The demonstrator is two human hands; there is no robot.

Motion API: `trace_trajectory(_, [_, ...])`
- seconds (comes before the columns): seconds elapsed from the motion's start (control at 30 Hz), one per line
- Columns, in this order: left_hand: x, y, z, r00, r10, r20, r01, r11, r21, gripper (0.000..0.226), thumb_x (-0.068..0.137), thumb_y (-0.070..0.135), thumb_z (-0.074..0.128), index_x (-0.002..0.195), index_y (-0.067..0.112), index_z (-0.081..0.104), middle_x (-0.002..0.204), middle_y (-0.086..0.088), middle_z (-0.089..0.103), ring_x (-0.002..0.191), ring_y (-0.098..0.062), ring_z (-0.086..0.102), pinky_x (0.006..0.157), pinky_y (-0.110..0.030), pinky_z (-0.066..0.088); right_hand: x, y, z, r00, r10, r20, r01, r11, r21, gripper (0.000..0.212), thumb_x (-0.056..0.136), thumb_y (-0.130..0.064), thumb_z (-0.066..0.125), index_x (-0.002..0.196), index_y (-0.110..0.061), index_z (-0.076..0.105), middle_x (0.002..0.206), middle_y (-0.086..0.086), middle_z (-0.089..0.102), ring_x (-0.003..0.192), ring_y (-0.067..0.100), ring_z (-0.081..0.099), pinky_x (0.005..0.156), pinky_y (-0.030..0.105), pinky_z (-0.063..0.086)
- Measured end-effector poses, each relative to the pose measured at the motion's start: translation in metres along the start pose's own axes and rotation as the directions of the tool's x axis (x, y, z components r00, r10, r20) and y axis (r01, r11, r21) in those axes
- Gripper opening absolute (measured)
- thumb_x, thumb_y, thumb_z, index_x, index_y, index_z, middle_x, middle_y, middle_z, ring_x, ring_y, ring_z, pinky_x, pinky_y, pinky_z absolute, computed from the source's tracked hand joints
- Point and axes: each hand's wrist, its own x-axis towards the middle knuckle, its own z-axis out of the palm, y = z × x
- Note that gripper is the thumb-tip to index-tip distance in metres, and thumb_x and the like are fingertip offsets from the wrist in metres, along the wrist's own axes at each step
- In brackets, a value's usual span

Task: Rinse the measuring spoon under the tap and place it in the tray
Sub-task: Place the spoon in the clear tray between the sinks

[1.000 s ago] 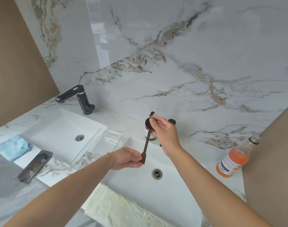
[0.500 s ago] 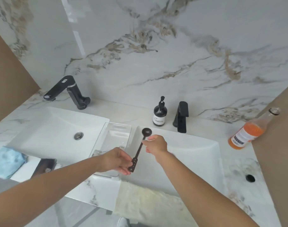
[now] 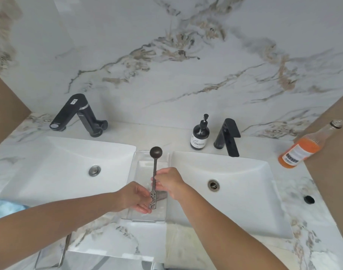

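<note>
A marble worktop (image 3: 147, 137) carries two white basins: the left sink (image 3: 55, 162) with a black tap (image 3: 77, 114) behind it, and the right sink (image 3: 244, 182) with its own black tap (image 3: 228, 138). Between the two basins sits a clear tray (image 3: 147, 215). A blue cloth (image 3: 5, 208) shows at the left edge, and an orange drink bottle (image 3: 301, 151) leans at the far right. A dark soap dispenser (image 3: 200, 134) stands just left of the right tap.

Both hands are over the tray, close together on the measuring spoon (image 3: 154, 172). The left hand (image 3: 135, 197) cradles the perforated handle end in its fingers; the right hand (image 3: 167, 182) pinches the shaft a little higher. The spoon runs lengthwise along the tray, its round bowl over the far end. It seems held just above the tray floor, though whether it touches is hard to say.
</note>
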Motion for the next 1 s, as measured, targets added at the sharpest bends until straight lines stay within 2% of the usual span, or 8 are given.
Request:
trace_trajectory(0.13, [0.008, -0.001, -0.005, 0.993, -0.114, 0.040, 0.109, 0.989, 0.101, 0.027, 0.087, 0.002, 0.068, 0.105, -0.018, 0.065, 0.104, -0.035, 0.070, 0.092, -0.039, 0.074, 0.086, -0.043, 0.061, 0.004, 0.001, 0.010, 0.997, 0.078, 0.007, -0.077, 0.995, -0.063, 0.019, 0.089, 0.005, 0.048, 0.080, -0.005, 0.061, 0.087, 0.019, 0.066, 0.079, 0.032, 0.065, 0.089, 0.047, 0.060])
trace_trajectory(0.2, [0.012, 0.000, -0.005, 0.984, -0.158, 0.082, 0.145, 0.978, 0.147, 0.016, 0.088, 0.002, 0.066, 0.095, -0.013, 0.068, 0.098, -0.031, 0.072, 0.093, -0.038, 0.074, 0.083, -0.039, 0.062, 0.005, 0.004, 0.014, 0.993, 0.116, -0.007, -0.116, 0.986, -0.122, 0.012, 0.088, 0.000, 0.049, 0.091, -0.001, 0.061, 0.093, 0.019, 0.064, 0.082, 0.033, 0.065, 0.090, 0.048, 0.059])
trace_trajectory(0.37, [0.020, -0.002, -0.003, 0.960, -0.252, 0.119, 0.221, 0.948, 0.228, 0.006, 0.089, 0.001, 0.064, 0.085, -0.005, 0.064, 0.081, -0.021, 0.075, 0.077, -0.028, 0.077, 0.074, -0.031, 0.063, 0.003, 0.009, 0.020, 0.977, 0.213, 0.000, -0.209, 0.959, -0.191, 0.036, 0.090, -0.009, 0.053, 0.125, -0.001, 0.052, 0.109, 0.018, 0.059, 0.087, 0.031, 0.060, 0.078, 0.038, 0.058])
trace_trajectory(0.57, [0.021, -0.003, -0.001, 0.960, -0.266, 0.085, 0.222, 0.913, 0.341, 0.007, 0.091, 0.001, 0.062, 0.084, 0.002, 0.064, 0.067, -0.006, 0.073, 0.057, -0.013, 0.072, 0.060, -0.022, 0.059, 0.005, 0.017, 0.019, 0.967, 0.251, 0.038, -0.244, 0.960, -0.135, 0.038, 0.090, -0.009, 0.054, 0.127, -0.002, 0.053, 0.105, 0.014, 0.056, 0.091, 0.030, 0.059, 0.088, 0.039, 0.056])
trace_trajectory(0.73, [0.022, -0.002, -0.001, 0.967, -0.249, 0.049, 0.208, 0.890, 0.405, 0.008, 0.092, 0.000, 0.060, 0.085, 0.002, 0.062, 0.069, -0.005, 0.071, 0.049, -0.008, 0.069, 0.056, -0.020, 0.058, 0.003, 0.020, 0.018, 0.959, 0.273, 0.070, -0.269, 0.961, -0.065, 0.037, 0.090, -0.009, 0.056, 0.127, -0.005, 0.054, 0.110, 0.014, 0.057, 0.096, 0.029, 0.059, 0.085, 0.035, 0.055])
trace_trajectory(0.83, [0.024, -0.002, 0.001, 0.967, -0.254, 0.021, 0.220, 0.874, 0.434, 0.015, 0.093, -0.001, 0.058, 0.079, 0.005, 0.059, 0.070, -0.005, 0.070, 0.046, -0.006, 0.068, 0.052, -0.019, 0.057, 0.003, 0.021, 0.023, 0.957, 0.276, 0.087, -0.275, 0.961, -0.025, 0.037, 0.089, -0.007, 0.056, 0.125, -0.007, 0.053, 0.112, 0.014, 0.055, 0.103, 0.031, 0.060, 0.092, 0.039, 0.055])
trace_trajectory(0.93, [0.028, -0.005, 0.003, 0.966, -0.258, -0.004, 0.229, 0.850, 0.474, 0.016, 0.092, 0.001, 0.058, 0.077, 0.006, 0.059, 0.081, -0.008, 0.072, 0.051, -0.005, 0.070, 0.055, -0.019, 0.058, 0.002, 0.026, 0.025, 0.956, 0.273, 0.110, -0.278, 0.960, 0.032, 0.034, 0.089, -0.006, 0.056, 0.122, -0.010, 0.052, 0.109, 0.012, 0.053, 0.096, 0.026, 0.055, 0.094, 0.039, 0.053])
trace_trajectory(1.0, [0.032, -0.009, 0.003, 0.966, -0.259, -0.022, 0.233, 0.829, 0.507, 0.013, 0.092, 0.004, 0.059, 0.080, 0.007, 0.060, 0.090, -0.010, 0.076, 0.068, -0.011, 0.075, 0.065, -0.023, 0.061, 0.003, 0.030, 0.026, 0.956, 0.271, 0.108, -0.275, 0.961, 0.027, 0.037, 0.089, -0.006, 0.056, 0.126, -0.009, 0.053, 0.111, 0.010, 0.053, 0.097, 0.024, 0.055, 0.099, 0.040, 0.054])
